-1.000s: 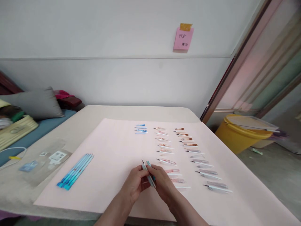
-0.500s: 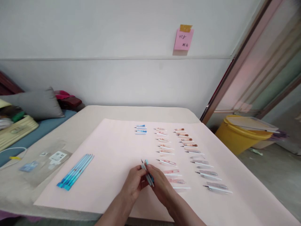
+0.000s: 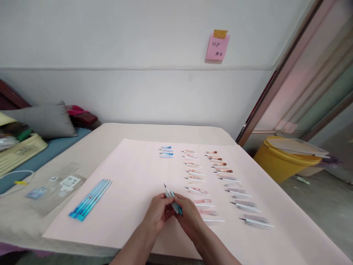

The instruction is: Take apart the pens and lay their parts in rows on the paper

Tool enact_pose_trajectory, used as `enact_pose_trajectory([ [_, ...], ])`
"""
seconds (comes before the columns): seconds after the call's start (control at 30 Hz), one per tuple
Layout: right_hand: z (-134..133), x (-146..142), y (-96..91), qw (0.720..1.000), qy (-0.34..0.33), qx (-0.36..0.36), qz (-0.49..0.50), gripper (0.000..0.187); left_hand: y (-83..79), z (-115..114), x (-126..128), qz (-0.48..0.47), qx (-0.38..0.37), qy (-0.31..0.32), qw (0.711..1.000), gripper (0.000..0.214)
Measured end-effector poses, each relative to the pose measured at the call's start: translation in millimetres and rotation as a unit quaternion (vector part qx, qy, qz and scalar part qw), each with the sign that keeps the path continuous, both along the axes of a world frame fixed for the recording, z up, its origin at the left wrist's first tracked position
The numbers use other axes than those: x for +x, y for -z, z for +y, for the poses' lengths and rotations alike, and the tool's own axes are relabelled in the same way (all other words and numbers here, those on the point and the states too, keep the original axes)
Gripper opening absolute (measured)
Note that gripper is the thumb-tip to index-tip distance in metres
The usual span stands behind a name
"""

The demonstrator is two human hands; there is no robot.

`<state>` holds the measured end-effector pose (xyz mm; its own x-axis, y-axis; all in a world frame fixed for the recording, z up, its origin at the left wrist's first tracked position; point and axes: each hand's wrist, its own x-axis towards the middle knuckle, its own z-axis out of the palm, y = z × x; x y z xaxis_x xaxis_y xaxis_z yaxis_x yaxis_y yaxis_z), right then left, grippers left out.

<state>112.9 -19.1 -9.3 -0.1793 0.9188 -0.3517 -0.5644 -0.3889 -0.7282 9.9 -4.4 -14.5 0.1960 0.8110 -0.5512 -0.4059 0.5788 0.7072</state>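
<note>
My left hand (image 3: 156, 211) and my right hand (image 3: 190, 213) meet above the front middle of the pink sheet. Both are closed, fingertips pinched around a small bundle of slim pen parts. From the bundle a white pen refill (image 3: 167, 190) with a dark tip points up and away. Beside it are light-blue pen pieces (image 3: 175, 208), partly covered by my fingers; exactly which piece each hand grips is hard to see. Several blue pens (image 3: 92, 198) lie side by side at the left. Farther back, blue pen parts (image 3: 166, 151) rest in a small group.
Right of my hands, pink-patterned pen parts (image 3: 193, 172) form a column, with brown and grey-toned pen parts (image 3: 245, 202) in another. A clear plastic bag (image 3: 56, 187) lies left of the pink sheet (image 3: 132, 162). A yellow bin (image 3: 284, 163) stands off the right edge.
The white refill now sticks out slightly farther at its dark tip, and the blue pieces have turned a little between my fingers. The whole view has shifted slightly.
</note>
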Motion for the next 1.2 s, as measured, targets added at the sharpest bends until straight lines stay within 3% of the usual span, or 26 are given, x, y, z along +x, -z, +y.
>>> enact_pose_trajectory([
  [0.27, 3, 3, 0.3, 0.996, 0.075, -0.043, 0.003, 0.039, -3.6, -3, 4, -0.031, -0.002, 0.014, 0.999, 0.02],
  [0.7, 6, 2, 3.4, 0.997, 0.068, -0.024, -0.023, 0.031, -5.6, -4, 6, -0.034, -0.004, 0.029, 0.999, 0.019],
  [1.03, 0, -4, -5.6, 0.998, 0.055, 0.03, 0.003, 0.036, -10.0, -1, 3, -0.049, 0.012, -0.015, 0.999, 0.015],
  [1.2, 1, -2, 0.3, 0.995, 0.049, 0.031, -0.076, 0.028, -9.5, 7, -8, -0.027, 0.036, -0.107, 0.993, 0.011],
])
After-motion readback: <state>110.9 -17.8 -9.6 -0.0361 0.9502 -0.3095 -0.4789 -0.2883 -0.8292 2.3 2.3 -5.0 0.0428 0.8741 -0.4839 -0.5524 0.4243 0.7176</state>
